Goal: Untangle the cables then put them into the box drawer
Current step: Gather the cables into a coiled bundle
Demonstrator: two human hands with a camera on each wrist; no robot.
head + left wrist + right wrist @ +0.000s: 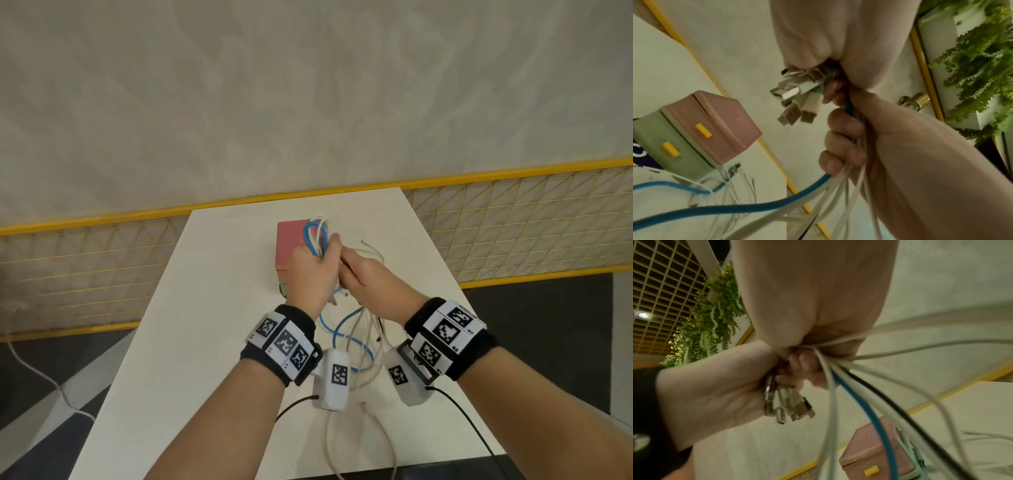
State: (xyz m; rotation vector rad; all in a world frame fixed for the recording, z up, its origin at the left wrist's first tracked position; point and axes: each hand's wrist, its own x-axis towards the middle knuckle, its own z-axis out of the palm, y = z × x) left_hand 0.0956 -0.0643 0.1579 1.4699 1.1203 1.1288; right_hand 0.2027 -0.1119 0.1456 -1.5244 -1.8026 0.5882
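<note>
L hand (869, 133) grips cable bundle (807, 196), blue + white; USB plugs (795, 95) stick out by R hand (838, 37). Box (701, 129) on bench (657, 65).

Three views, all closing on one grip over the table (212, 308).
From head height we look down and forward; each wrist camera looks up along its palm, very near, and both share the clasped cable bundle (797, 91) and the drawer box (869, 456).
</note>
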